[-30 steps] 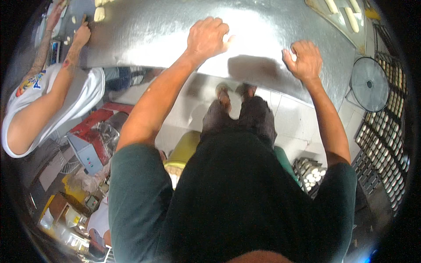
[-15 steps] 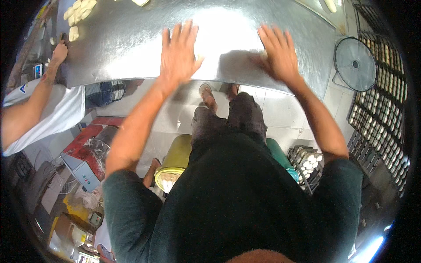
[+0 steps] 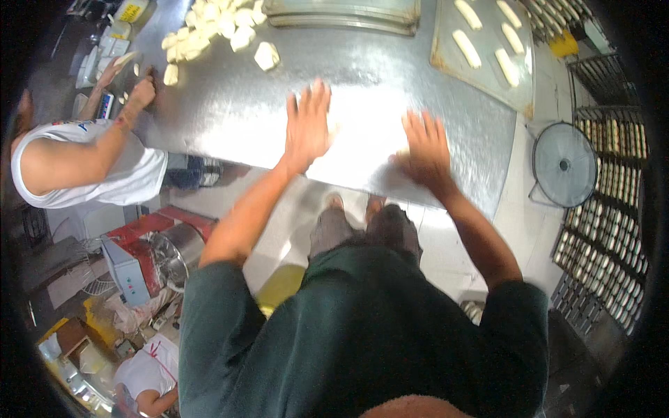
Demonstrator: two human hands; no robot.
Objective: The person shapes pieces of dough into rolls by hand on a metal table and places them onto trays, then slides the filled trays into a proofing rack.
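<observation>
Both my hands are over the near part of a shiny metal table, fingers stretched forward and held low at its surface. My left hand is open, with a small pale patch beside its thumb that I cannot make out. To its right, my right hand is open too and somewhat blurred. Whether anything lies under the palms is hidden. Beyond my left hand sits a single lump of dough, apart from a pile of cut dough pieces at the far left.
Stacked metal trays stand at the table's far side. A tray with several long dough rolls lies far right. Beyond the right edge are a round fan and racks of dough rolls. A co-worker in white handles dough at left.
The view has shifted, so more of the table's far side, the trays and the dough pile show. My hands are closer together than before, both still stretched out.
</observation>
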